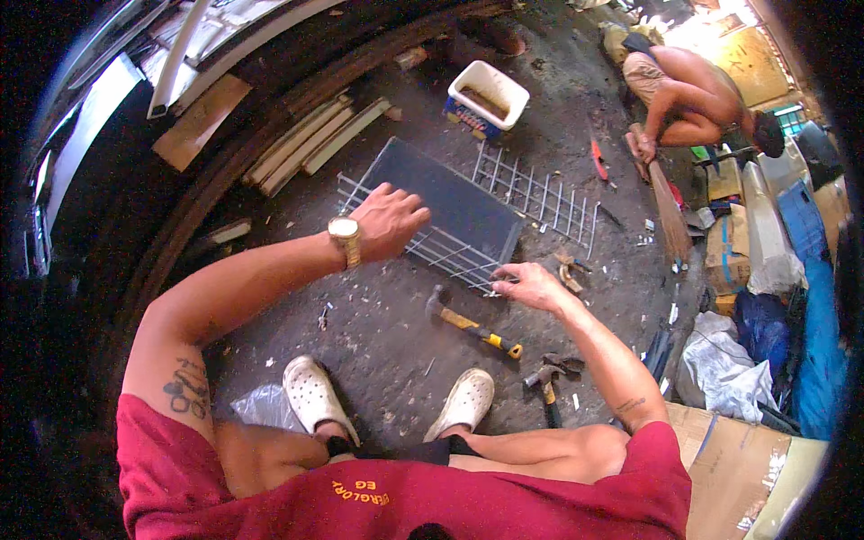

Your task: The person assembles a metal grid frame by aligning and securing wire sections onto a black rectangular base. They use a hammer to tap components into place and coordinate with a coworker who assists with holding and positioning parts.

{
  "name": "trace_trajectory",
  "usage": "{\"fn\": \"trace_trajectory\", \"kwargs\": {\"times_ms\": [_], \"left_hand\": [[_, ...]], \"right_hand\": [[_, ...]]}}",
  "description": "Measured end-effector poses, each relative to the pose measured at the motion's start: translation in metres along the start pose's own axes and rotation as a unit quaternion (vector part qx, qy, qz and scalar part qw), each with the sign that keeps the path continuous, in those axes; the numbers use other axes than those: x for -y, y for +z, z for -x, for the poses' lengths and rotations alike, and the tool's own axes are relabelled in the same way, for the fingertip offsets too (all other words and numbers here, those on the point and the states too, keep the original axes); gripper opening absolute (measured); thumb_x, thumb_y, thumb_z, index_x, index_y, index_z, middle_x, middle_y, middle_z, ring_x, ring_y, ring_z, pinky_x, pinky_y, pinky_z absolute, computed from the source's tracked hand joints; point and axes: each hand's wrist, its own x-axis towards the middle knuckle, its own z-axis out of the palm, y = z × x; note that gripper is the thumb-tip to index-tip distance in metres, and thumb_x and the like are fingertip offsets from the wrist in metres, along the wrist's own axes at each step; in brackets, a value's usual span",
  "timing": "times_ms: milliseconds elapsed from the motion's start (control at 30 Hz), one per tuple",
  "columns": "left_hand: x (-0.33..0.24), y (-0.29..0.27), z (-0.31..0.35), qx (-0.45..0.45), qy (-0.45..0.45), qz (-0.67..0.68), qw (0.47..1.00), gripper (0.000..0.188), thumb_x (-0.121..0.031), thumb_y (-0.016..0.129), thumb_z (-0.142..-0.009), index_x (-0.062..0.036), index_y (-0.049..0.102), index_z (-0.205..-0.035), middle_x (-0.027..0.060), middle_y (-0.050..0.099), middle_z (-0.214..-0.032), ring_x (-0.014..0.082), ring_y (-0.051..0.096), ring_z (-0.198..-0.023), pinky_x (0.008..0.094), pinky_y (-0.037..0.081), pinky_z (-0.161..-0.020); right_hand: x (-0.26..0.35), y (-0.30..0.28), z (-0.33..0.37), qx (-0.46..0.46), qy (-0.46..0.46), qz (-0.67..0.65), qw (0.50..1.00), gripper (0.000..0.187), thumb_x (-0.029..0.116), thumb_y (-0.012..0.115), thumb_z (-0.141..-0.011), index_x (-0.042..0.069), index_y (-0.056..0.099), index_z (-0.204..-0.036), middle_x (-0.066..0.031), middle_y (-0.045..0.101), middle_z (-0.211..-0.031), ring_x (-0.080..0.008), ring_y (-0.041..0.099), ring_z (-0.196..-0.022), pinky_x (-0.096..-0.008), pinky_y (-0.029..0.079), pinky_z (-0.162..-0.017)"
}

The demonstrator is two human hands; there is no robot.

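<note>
A wire grid [447,256] lies along the near edge of a dark flat panel [441,187] on the ground in front of me. My left hand [389,220], with a gold watch [344,229] on the wrist, is closed over the panel and grid; its fingers curl down, and what they grip is hidden. At the grid's near right corner, my right hand [533,286] pinches the wire between thumb and fingers. A hammer [470,324] with a yellow and black handle lies just nearer to me. Another hammer [547,387] rests by my right knee, beside a dark metal tool.
A second wire grid [540,200] lies beyond the panel, near a white tub [489,94]. Wooden strips [315,144] are stacked at left. At far right a person [693,94] crouches, holding a broom [668,211]. Bags, boxes and cardboard [720,459] line the right side.
</note>
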Motion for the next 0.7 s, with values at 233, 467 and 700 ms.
{"fn": "trace_trajectory", "kwargs": {"times_ms": [233, 467, 700], "left_hand": [[0.002, 0.001, 0.002, -0.011, -0.001, 0.009, 1.0, 0.02, -0.01, 0.06, -0.079, -0.0103, 0.06, -0.099, 0.0086, 0.059, -0.089, 0.0263, 0.062, -0.087, 0.0418, 0.043, -0.076], [-0.001, 0.001, 0.005, 0.013, -0.012, -0.002, 1.0, 0.02, -0.01, 0.059, -0.081, -0.0096, 0.06, -0.101, 0.0086, 0.06, -0.091, 0.0263, 0.062, -0.09, 0.0406, 0.046, -0.079], [0.026, -0.027, -0.005, -0.076, 0.073, 0.05, 0.993, 0.041, -0.017, 0.068, -0.08, -0.0095, 0.055, -0.118, 0.0136, 0.056, -0.114, 0.032, 0.053, -0.109, 0.0431, 0.047, -0.093]], "right_hand": [[0.002, -0.001, -0.005, 0.07, -0.006, -0.131, 0.989, 0.052, 0.036, 0.069, -0.088, 0.005, 0.06, -0.128, -0.0084, 0.071, -0.104, -0.0163, 0.066, -0.089, -0.033, 0.05, -0.086], [-0.005, 0.005, -0.01, 0.094, 0.032, -0.179, 0.979, 0.037, 0.03, 0.064, -0.09, 0.001, 0.065, -0.112, -0.0078, 0.071, -0.086, -0.016, 0.066, -0.079, -0.0332, 0.051, -0.078], [-0.006, 0.005, -0.014, 0.057, 0.032, -0.096, 0.993, 0.028, 0.024, 0.056, -0.091, 0.002, 0.066, -0.107, -0.0108, 0.07, -0.082, -0.0202, 0.067, -0.074, -0.0359, 0.052, -0.072]]}}
